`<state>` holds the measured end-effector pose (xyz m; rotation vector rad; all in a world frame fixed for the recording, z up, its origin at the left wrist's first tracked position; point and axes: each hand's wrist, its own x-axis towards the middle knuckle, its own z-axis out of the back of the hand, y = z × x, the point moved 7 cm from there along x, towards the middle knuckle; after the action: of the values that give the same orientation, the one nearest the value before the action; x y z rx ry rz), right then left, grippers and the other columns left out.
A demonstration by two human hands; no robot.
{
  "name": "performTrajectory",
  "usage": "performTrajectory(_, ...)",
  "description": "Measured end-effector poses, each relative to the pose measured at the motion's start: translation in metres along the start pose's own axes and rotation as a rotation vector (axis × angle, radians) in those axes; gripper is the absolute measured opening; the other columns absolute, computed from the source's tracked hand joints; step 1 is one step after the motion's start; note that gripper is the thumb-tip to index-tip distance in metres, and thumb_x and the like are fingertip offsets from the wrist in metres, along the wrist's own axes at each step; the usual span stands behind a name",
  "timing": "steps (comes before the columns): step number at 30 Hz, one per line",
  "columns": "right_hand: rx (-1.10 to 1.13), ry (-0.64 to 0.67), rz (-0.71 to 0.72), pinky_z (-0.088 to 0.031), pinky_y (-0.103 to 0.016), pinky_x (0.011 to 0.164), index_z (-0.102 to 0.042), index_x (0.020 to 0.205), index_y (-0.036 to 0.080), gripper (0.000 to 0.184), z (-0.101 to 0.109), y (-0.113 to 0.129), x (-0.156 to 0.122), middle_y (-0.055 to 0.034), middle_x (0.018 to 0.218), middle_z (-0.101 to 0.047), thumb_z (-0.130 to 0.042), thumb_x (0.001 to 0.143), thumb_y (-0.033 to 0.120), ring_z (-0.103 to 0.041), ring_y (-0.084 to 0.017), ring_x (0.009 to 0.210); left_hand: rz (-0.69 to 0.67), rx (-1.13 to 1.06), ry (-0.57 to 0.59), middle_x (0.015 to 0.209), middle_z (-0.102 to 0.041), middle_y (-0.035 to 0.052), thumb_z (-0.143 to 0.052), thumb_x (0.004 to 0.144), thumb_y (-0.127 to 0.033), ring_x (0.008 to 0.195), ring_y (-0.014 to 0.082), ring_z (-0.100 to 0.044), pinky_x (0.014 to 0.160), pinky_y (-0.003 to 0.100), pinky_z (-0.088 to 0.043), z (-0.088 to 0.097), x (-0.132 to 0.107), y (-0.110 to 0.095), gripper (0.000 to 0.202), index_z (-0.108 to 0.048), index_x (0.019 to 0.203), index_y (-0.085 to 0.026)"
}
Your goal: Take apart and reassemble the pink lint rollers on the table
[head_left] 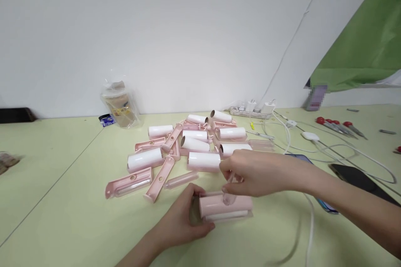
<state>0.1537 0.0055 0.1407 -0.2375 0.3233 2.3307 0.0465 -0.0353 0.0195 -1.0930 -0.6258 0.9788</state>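
A pink lint roller (225,204) lies near the front of the table, with a white roll showing along its lower side. My left hand (184,212) is curled around its left end, thumb in front and fingers behind. Above its middle, my right hand (247,171) pinches a clear plastic handle (230,196) that meets the pink cover; the fingers partly hide it. Behind both hands is a loose pile of pink covers (160,178), white paper rolls (203,161) and a clear pink tube (181,180).
A bagged cup (120,104) stands by the wall at the left. Toward the right are a power strip (247,112), white cables (313,233), two phones (360,181) and red-handled tools (335,125). A dark object (15,115) sits at the far left.
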Motion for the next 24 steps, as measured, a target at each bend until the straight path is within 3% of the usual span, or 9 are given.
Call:
performTrajectory(5,-0.016,-0.074,-0.161,-0.021,-0.022,0.037,-0.054,0.056,0.017,0.021,-0.003,-0.006,-0.001,-0.0011,0.047,-0.053,-0.048,0.074,0.027,-0.042,-0.012,0.040,0.028,-0.005,-0.012,0.100,-0.050,0.0017,-0.064,0.066,-0.024,0.095,0.0199,-0.047,0.082,0.032,-0.039,0.000,0.000,0.002,0.040,-0.039,0.098,-0.022)
performTrajectory(9,-0.090,-0.134,-0.249,-0.019,-0.023,0.040,-0.054,0.058,0.017,0.018,-0.006,-0.004,-0.005,-0.0025,0.054,-0.058,-0.050,0.073,0.025,-0.048,-0.013,0.046,0.064,0.060,-0.019,0.091,-0.049,-0.0001,-0.067,0.063,-0.028,0.082,0.0176,-0.047,0.071,0.029,-0.040,0.001,0.000,0.006,0.041,-0.039,0.092,-0.022)
performTrajectory(15,-0.091,-0.051,0.015,-0.021,-0.022,0.043,-0.056,0.068,0.018,0.008,-0.004,0.007,-0.005,-0.0006,0.060,-0.060,-0.056,0.072,0.025,-0.052,-0.014,0.053,0.033,0.095,-0.011,0.091,-0.050,-0.0005,-0.066,0.063,-0.027,0.082,0.0180,-0.047,0.071,0.030,-0.040,0.002,-0.001,0.007,0.041,-0.040,0.094,-0.023)
performTrajectory(18,-0.047,0.003,0.069,-0.024,-0.021,0.045,-0.058,0.074,0.019,0.006,-0.003,0.011,-0.005,-0.0007,0.067,-0.061,-0.061,0.071,0.023,-0.054,-0.015,0.058,0.023,0.079,-0.008,0.094,-0.051,0.0002,-0.067,0.063,-0.027,0.083,0.0186,-0.048,0.072,0.030,-0.040,0.002,-0.001,0.009,0.042,-0.040,0.096,-0.023)
performTrajectory(20,-0.065,-0.022,0.120,-0.023,-0.021,0.045,-0.058,0.071,0.019,0.004,-0.005,0.018,-0.006,-0.0005,0.067,-0.059,-0.061,0.070,0.017,-0.054,-0.014,0.059,0.010,0.060,-0.017,0.094,-0.051,0.0009,-0.067,0.062,-0.026,0.085,0.0194,-0.048,0.074,0.031,-0.040,0.001,-0.001,0.011,0.043,-0.041,0.096,-0.023)
performTrajectory(24,-0.048,-0.172,0.273,-0.020,-0.021,0.041,-0.056,0.079,0.022,0.024,-0.008,0.035,-0.011,0.0027,0.067,-0.054,-0.059,0.065,0.002,-0.049,-0.011,0.054,-0.020,-0.001,-0.014,0.097,-0.051,0.0027,-0.065,0.063,-0.024,0.090,0.0211,-0.047,0.079,0.033,-0.039,-0.001,0.000,0.012,0.044,-0.041,0.100,-0.022)
